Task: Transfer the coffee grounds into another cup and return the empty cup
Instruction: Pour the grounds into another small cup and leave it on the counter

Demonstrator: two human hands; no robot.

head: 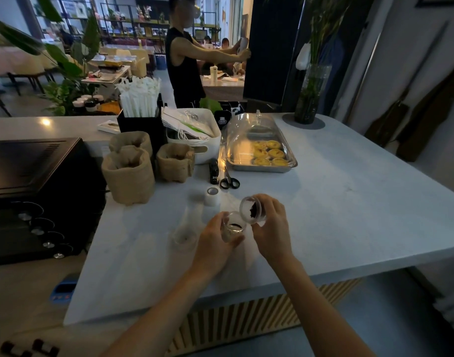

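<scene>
My right hand (pixel 271 228) grips a small clear cup (pixel 251 210) tipped onto its side, its mouth facing left and down, with dark coffee grounds clinging inside. Just below its rim, my left hand (pixel 215 240) holds a second small clear cup (pixel 233 226) upright, a little dark grounds lying in it. The two rims nearly touch. Both cups hover just above the pale counter (pixel 349 215) near its front middle.
A clear cup (pixel 186 228) stands left of my hands, a white tape roll (pixel 212 195) behind. Scissors (pixel 229 180), a stapler (pixel 214 171), burlap pots (pixel 129 173), a covered tart tray (pixel 262 153) sit farther back. A black oven (pixel 35 197) fills the left. A person stands beyond the counter.
</scene>
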